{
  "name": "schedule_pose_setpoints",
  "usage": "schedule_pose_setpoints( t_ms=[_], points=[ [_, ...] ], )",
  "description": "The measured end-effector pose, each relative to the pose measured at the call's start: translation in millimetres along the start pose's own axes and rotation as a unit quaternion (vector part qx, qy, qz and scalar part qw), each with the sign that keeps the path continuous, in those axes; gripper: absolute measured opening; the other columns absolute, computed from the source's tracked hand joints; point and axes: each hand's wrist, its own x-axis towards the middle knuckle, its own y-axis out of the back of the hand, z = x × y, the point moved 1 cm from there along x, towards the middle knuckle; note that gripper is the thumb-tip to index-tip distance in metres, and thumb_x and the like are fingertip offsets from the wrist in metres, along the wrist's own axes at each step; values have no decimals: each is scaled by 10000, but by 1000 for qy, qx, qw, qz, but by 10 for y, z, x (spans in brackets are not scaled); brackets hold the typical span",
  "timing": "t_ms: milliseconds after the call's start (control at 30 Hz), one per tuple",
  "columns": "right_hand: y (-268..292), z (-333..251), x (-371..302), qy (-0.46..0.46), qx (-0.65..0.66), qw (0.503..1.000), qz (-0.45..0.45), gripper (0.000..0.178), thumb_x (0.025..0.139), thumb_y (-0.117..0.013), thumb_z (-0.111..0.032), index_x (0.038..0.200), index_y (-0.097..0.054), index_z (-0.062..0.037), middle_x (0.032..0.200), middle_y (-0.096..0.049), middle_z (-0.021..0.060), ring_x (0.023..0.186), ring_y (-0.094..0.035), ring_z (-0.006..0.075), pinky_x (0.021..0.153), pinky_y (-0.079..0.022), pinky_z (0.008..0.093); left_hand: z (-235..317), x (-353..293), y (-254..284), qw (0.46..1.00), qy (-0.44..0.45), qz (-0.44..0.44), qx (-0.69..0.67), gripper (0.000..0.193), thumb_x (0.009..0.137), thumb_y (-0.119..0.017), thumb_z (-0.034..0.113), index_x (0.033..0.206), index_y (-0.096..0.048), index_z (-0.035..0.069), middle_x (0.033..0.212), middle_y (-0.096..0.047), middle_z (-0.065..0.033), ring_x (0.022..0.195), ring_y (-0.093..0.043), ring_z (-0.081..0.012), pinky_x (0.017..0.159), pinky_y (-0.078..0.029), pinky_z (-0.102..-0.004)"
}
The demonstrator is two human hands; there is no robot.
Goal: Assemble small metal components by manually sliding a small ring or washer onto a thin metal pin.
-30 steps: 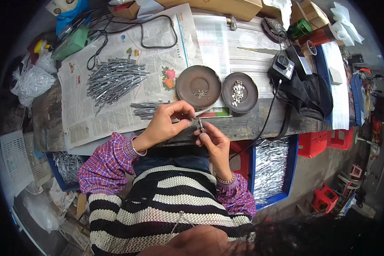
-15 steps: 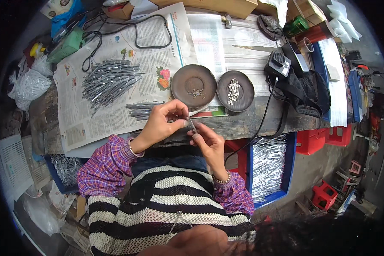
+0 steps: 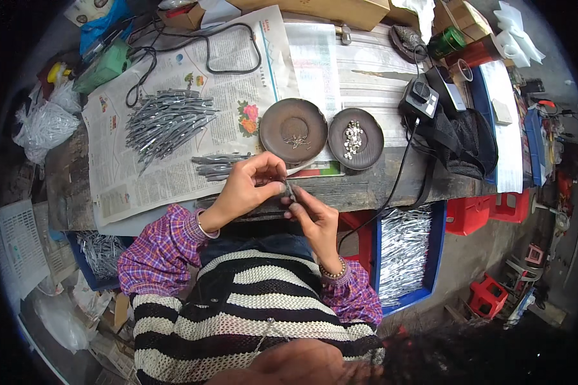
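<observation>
Just in front of the table's near edge, my left hand (image 3: 245,192) and my right hand (image 3: 316,224) meet with fingertips closed on one slender grey metal piece (image 3: 289,188). Most of that piece is hidden by my fingers. Beyond my hands stands a round brown dish (image 3: 271,131) with a few thin, small metal parts in it. A smaller brown dish (image 3: 371,151) to its right holds several small shiny metal bits. A small bunch of slender grey metal pieces (image 3: 217,168) lies beside my left hand, and a larger pile (image 3: 168,125) lies farther left on newspaper.
Newspaper (image 3: 234,77) covers the table's left part, with a black cable (image 3: 207,48) across it. At the right are a black device (image 3: 420,93) and a black mesh bag (image 3: 465,144). Blue bins (image 3: 434,256) of silvery pieces flank me below the table edge, near red stools (image 3: 488,295).
My hands stay together at nearly the same place, and the slender metal piece shows slightly less between my fingers. The whole view has shifted very slightly.
</observation>
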Motion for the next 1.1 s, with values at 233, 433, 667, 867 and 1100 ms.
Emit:
schedule_pose_setpoints(
  t_ms=[233,433,667,867,1100],
  points=[
    [47,-139,11,-102,138,984,-52,307,896,-530,-15,1194,-570,46,953,-665,119,691,-596,113,616,-491,222,34,-14,-31,999,-2,-19,-47,244,795,-635,-35,1023,-558,7,936,-606,-23,885,-590,-80,802,-484,-227],
    [46,-149,8,-120,151,980,-58,313,887,-542,-8,1194,-570,45,939,-666,117,673,-579,108,608,-486,223,23,-51,-24,999,-11,-16,-33,240,793,-643,-47,1005,-544,6,934,-608,-36,880,-601,-95,798,-492,-240],
    [38,-140,-2,-118,159,979,-56,316,882,-552,-5,1193,-572,42,922,-670,117,656,-573,106,603,-483,220,15,-62,-23,999,-26,-18,-20,229,796,-639,-62,984,-527,9,938,-607,-46,884,-606,-108,800,-492,-248],
    [50,-113,-3,-109,155,980,-65,308,893,-539,4,1198,-580,16,949,-671,97,660,-575,84,597,-481,207,12,-64,-17,999,-22,-21,-26,222,797,-639,-62,976,-531,14,936,-607,-46,885,-605,-107,789,-494,-246],
    [44,-109,-4,-107,154,980,-61,308,889,-544,13,1195,-581,18,943,-674,101,656,-580,89,593,-486,211,29,-63,-16,999,-25,-21,-18,228,799,-636,-66,984,-531,16,937,-609,-47,888,-606,-108,792,-497,-247]
  ],
)
